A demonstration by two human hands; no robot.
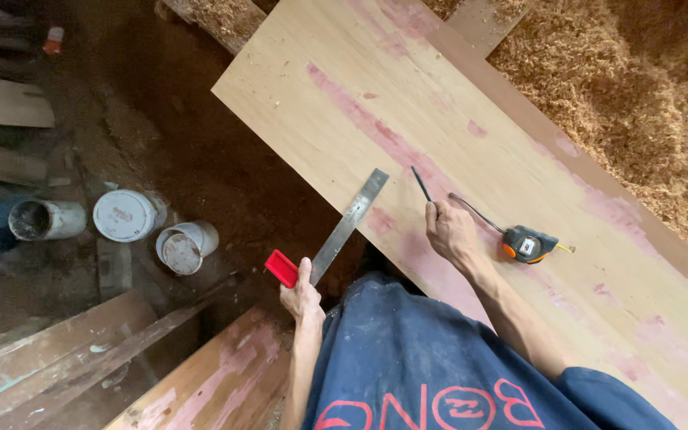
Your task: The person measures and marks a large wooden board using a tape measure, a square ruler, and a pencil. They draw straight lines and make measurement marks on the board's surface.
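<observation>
Plywood sheet (519, 159): pale, pink-streaked, running from upper centre to lower right.
Sawdust heap (639, 95): upper right.
Three tins (129, 215): on the floor, left.
Try square (336, 235): steel blade on the sheet's edge, red stock gripped by the closed left hand (302, 296).
Tape measure (529, 244): on the sheet, just right of the right hand (451, 232).
Pencil (421, 184): pinched in the closed right hand, tip on the sheet.

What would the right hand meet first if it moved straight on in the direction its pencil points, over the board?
The right hand aims its pencil up and slightly left over the board. That line looks free of objects: only bare pink-stained board as far as its far edge. The metal square lies left, the tape measure right.
</observation>
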